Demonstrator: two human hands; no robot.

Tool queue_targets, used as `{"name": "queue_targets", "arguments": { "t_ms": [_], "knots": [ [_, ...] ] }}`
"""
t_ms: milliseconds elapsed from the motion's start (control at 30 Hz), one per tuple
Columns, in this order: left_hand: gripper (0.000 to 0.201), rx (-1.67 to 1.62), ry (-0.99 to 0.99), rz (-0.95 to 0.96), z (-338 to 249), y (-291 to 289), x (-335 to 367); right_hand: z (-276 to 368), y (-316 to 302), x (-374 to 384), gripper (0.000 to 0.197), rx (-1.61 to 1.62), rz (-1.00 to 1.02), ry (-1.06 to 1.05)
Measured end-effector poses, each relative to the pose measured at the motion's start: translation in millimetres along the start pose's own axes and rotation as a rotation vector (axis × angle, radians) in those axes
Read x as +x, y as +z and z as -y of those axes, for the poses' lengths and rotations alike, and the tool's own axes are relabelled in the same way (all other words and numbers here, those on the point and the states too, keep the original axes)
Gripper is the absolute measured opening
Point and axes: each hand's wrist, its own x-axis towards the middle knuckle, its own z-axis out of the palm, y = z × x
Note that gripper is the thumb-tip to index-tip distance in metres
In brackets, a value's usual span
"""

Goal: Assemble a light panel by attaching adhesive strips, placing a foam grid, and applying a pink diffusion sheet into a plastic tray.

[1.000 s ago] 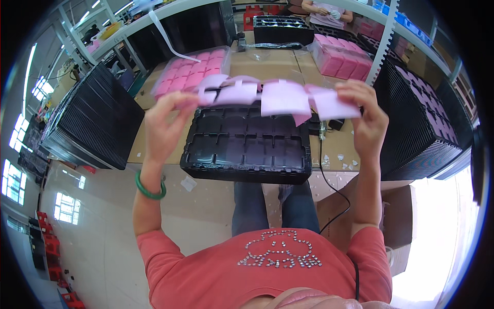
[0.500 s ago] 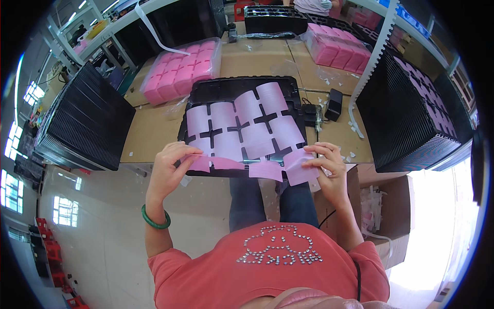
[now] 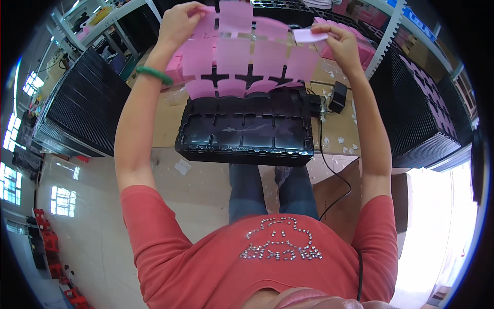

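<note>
A thin, see-through pink sheet (image 3: 237, 55) of joined squares, with cross-shaped cut-outs between them, hangs raised over the table. My left hand (image 3: 180, 24) pinches its upper left corner between thumb and fingers. At the upper right, my right hand (image 3: 339, 44) grips the other corner, where a pale flap (image 3: 309, 36) is folded over. Under the sheet's lower edge stands a black plastic tray (image 3: 247, 126) with shallow compartments, its near half uncovered. The sheet hides the tray's far part.
Tall stacks of black trays flank me, one at left (image 3: 77, 108) and one at right (image 3: 411, 110) with pink pieces in it. A black power adapter (image 3: 338, 97) and its cable (image 3: 334, 154) lie right of the tray. An open cardboard box (image 3: 334, 195) stands below right.
Both hands have moved up and away from me, lifting the pink sheet. Its near edge has risen off the black tray, whose near compartments now show.
</note>
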Motion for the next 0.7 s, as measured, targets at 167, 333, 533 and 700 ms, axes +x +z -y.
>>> {"name": "queue_targets", "arguments": {
  "t_ms": [167, 333, 533, 700],
  "knots": [
    [0.015, -0.102, 0.173, -0.317, -37.8, -35.2, -29.9, 61.5, -2.8, -8.1, 0.030, 0.001, -0.155, -0.078],
    [0.022, -0.007, 0.164, -0.198, -83.7, -60.5, -128.8, 109.3, 3.2, -111.6, 0.028, -0.177, -0.159, -0.107],
    [0.017, -0.090, 0.026, -0.004, -73.7, -26.1, -191.3, 81.0, 36.4, -163.8, 0.028, -0.057, -0.141, 0.155],
    [0.015, -0.180, -0.085, 0.055, -57.9, -1.9, -213.4, 63.1, 56.6, -183.7, 0.026, -0.175, -0.078, 0.207]
  ]
}}
